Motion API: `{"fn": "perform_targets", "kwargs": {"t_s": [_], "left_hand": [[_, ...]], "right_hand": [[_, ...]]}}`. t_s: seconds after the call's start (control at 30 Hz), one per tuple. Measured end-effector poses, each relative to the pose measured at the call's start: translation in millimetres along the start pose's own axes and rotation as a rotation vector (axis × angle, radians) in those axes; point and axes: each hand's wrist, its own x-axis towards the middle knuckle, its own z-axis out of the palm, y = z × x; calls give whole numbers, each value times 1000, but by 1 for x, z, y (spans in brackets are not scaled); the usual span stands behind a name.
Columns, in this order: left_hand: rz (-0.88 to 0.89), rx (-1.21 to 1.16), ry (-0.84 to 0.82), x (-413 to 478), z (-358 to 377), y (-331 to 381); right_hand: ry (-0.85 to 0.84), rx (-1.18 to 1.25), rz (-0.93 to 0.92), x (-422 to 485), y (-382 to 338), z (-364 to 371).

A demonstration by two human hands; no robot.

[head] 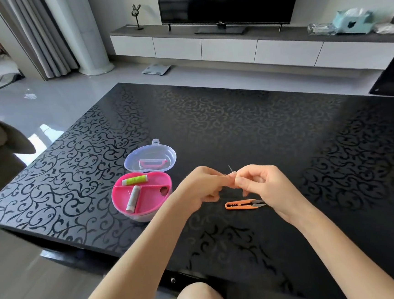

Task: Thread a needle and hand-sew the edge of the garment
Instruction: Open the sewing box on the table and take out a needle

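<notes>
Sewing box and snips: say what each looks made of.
Sewing box: glossy pink plastic tray, likely moulded; its lid is see-through plastic. Snips: orange handle looks plastic, the pale shiny blade tips probably metal.

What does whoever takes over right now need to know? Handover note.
Left hand: fingertips pinched at the needle; thread too fine to see.
Right hand: pinches the needle, upright, over the table.
Green spool and white spool lie in the open pink box; orange snips on the table by the right hand.
Done: box open, needle out.
To do: threading unconfirmed; all sewing. No garment in view.
</notes>
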Motion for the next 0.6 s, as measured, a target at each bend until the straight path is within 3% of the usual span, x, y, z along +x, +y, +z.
{"fn": "perform_targets", "kwargs": {"t_s": [0.13,0.23,0.33,0.4,0.47,0.53,0.6], "left_hand": [[-111,-261,-42,12,30,3],[-180,-317,-85,15,53,8],[-113,-268,-111,14,58,9],[41,-21,25,13,48,4],[225,400,280,13,29,-9],[411,731,527,8,3,-28],[556,981,664,6,-21,-53]], "right_hand": [[266,31,-37,-3,10,-4],[396,111,-16,-2,18,-10],[467,197,90,4,33,-28],[606,159,159,11,46,-49],[736,-118,208,19,65,-76],[744,-422,293,23,82,-99],[667,-563,377,26,94,-115]]}}
